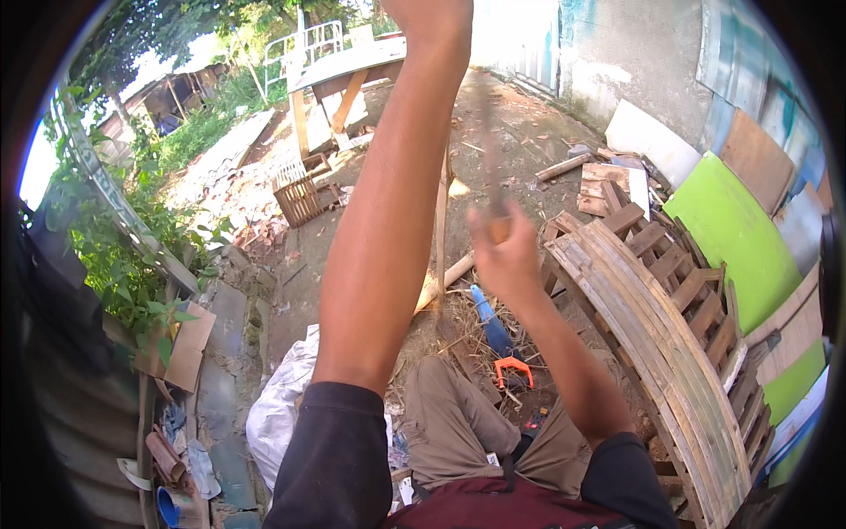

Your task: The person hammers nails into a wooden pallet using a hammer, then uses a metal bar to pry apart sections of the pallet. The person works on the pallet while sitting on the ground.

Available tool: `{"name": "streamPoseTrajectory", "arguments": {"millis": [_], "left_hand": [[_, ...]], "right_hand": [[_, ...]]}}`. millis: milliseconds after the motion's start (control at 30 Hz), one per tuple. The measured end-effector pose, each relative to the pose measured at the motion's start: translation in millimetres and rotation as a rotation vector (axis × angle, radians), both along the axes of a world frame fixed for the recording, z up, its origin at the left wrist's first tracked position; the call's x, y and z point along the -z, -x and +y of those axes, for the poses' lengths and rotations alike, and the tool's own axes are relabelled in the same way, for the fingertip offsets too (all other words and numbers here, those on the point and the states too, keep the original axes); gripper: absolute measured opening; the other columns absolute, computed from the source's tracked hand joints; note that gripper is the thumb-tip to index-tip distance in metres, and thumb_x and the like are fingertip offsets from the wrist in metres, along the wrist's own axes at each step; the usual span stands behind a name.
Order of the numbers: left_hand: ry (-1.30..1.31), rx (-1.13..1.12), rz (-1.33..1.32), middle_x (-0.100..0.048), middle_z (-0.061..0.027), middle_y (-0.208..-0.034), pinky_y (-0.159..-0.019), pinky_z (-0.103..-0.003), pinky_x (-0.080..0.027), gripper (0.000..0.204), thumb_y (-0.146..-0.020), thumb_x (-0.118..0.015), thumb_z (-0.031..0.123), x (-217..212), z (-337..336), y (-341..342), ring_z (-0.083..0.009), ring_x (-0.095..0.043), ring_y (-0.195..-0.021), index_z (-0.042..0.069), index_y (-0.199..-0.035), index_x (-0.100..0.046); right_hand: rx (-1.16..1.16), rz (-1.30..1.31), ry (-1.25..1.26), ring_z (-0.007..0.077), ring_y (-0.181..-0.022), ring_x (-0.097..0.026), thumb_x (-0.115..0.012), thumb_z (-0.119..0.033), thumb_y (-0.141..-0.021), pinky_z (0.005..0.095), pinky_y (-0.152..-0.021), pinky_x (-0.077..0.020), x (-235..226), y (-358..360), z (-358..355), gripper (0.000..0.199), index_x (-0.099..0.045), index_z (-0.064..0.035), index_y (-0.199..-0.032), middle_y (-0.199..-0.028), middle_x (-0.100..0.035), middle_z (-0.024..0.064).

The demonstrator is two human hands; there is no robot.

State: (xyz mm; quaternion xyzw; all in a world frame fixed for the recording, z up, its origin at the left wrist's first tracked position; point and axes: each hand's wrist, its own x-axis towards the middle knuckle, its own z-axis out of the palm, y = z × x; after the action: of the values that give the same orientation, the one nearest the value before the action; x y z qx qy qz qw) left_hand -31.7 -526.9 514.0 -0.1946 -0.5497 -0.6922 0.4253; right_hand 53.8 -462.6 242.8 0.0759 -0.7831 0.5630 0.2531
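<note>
My right hand [507, 260] is closed round the handle of a long-bladed knife [489, 145]. Its dark blade points away from me and is smeared by motion. My left arm stretches far forward, and only the base of my left hand [432, 16] shows at the top edge; its fingers are cut off. A thin upright wooden strip [440, 234] stands between my forearms; its upper part is hidden behind the left arm. Beyond my knees lies a pale round pole [445, 280]. Close to it, a blue tool with an orange handle [513, 370] rests on scattered straw.
Slatted wooden pallets [656, 344] lean along my right side, near a green board [740, 238]. A white sack [280, 410] lies at my left. Farther off stand a slatted crate [298, 196] and a wooden table [348, 62]. Plants [123, 242] grow at the left.
</note>
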Motion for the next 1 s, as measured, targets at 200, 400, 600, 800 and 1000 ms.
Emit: {"name": "streamPoseTrajectory", "arguments": {"millis": [200, 400, 600, 800, 1000], "left_hand": [[-0.013, 0.083, -0.099, -0.046, -0.0051, -0.062, -0.058, -0.038, -0.034, 0.074, -0.095, -0.051, 0.073, 3.8, -6.8, -13.9, -0.0178, -0.040, -0.061, 0.009, -0.060, -0.044], [-0.036, 0.130, -0.061, -0.046, -0.0050, -0.062, -0.059, -0.038, -0.036, 0.072, -0.095, -0.052, 0.072, 1.7, -7.7, -9.4, -0.0175, -0.043, -0.062, 0.009, -0.060, -0.045], [-0.110, 0.016, 0.000, -0.049, -0.0044, -0.063, -0.060, -0.036, -0.035, 0.072, -0.096, -0.053, 0.069, 7.5, 25.3, -46.0, -0.0164, -0.042, -0.061, 0.007, -0.060, -0.048], [-0.045, 0.105, -0.056, -0.047, -0.0034, -0.061, -0.059, -0.036, -0.032, 0.074, -0.095, -0.053, 0.070, 9.3, -9.4, -17.0, -0.0161, -0.040, -0.061, 0.007, -0.058, -0.048], [-0.025, 0.070, -0.084, -0.050, -0.0037, -0.064, -0.059, -0.035, -0.031, 0.075, -0.096, -0.053, 0.070, 9.1, 1.3, -26.6, -0.0149, -0.040, -0.063, 0.004, -0.060, -0.051]], "right_hand": [[-0.220, -0.393, 0.080, 0.0056, -0.049, -0.050, -0.065, -0.031, -0.101, 0.0247, -0.047, -0.0397, -26.3, -17.5, 9.1, 0.031, -0.058, -0.0062, -0.084, -0.063, -0.057, 0.0001], [-0.164, 0.306, 0.423, 0.0061, -0.050, -0.052, -0.063, -0.028, -0.102, 0.0252, -0.046, -0.0399, -47.8, -22.3, -4.3, 0.027, -0.058, -0.0063, -0.087, -0.063, -0.056, 0.0000], [-0.044, -0.227, -0.046, 0.0069, -0.049, -0.051, -0.064, -0.026, -0.101, 0.0265, -0.045, -0.0390, 16.3, -10.1, 8.4, 0.025, -0.058, -0.0068, -0.087, -0.066, -0.056, 0.0004], [-0.172, 0.092, 0.420, 0.0080, -0.048, -0.050, -0.065, -0.029, -0.100, 0.0260, -0.045, -0.0399, -60.1, -41.5, 2.9, 0.027, -0.059, -0.0066, -0.086, -0.064, -0.053, -0.0004], [0.074, -0.013, -0.165, 0.0105, -0.051, -0.057, -0.068, -0.035, -0.097, 0.0295, -0.051, -0.0461, 23.2, -0.3, -17.9, 0.036, -0.063, -0.0010, -0.090, -0.063, -0.059, 0.0027]]}}
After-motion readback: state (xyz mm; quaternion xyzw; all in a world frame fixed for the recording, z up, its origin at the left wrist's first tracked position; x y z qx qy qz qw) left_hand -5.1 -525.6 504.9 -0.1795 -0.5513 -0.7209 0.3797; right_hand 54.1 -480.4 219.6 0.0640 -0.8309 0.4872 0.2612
